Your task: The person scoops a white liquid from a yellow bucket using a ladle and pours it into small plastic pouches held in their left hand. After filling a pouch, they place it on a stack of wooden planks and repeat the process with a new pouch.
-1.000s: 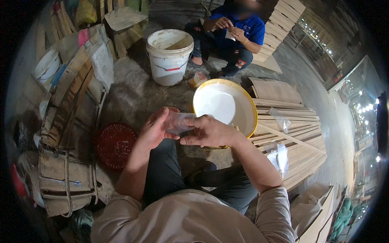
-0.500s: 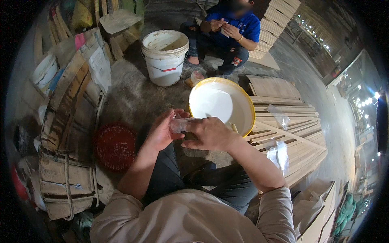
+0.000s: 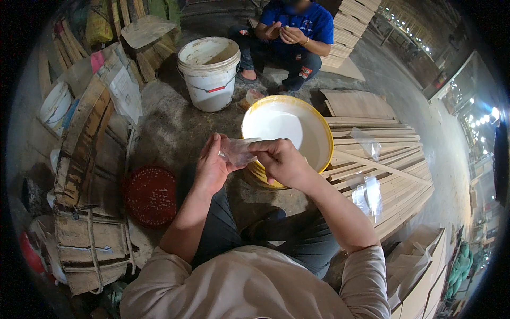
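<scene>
A small clear plastic bag is stretched between my two hands in front of my lap. My left hand grips its left end between thumb and fingers. On the other end is my right hand, index finger stretched along or into the bag and the other fingers curled; the exact hold of the fingertips is hard to make out. Just beyond my hands stands a yellow-rimmed tub, white inside.
Wooden slats with clear plastic bags on them lie at the right. A white bucket stands ahead, a red round lid or basin at the left beside an old wooden frame. Across from me a person in blue squats, hands together.
My hands have drawn slightly apart, spreading the plastic bag out between them. The view has shifted a little. The person opposite has moved their hands slightly.
</scene>
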The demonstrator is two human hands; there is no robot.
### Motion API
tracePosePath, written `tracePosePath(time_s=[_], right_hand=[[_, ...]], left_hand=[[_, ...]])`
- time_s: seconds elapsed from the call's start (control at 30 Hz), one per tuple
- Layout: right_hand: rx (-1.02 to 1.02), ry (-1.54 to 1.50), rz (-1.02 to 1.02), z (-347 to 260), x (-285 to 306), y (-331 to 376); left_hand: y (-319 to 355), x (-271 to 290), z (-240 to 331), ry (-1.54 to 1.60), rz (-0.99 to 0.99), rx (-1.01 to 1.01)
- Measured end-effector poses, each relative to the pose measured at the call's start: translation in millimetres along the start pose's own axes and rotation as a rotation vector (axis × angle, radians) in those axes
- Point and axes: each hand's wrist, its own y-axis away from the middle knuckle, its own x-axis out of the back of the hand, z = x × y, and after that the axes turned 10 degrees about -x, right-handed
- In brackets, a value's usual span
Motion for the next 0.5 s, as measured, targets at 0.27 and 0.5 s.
tracePosePath(time_s=[0.27,0.5], right_hand=[[0.188,0.001,0.131,11.2,1.2,4.2],[-0.362,0.523,0.423,105.1,63.6,100.5]], left_hand=[[-3.3,1.4,-9.6,-0.019,-0.003,-0.012],[7.1,-15.0,19.5,0.214,-0.411,0.119]])
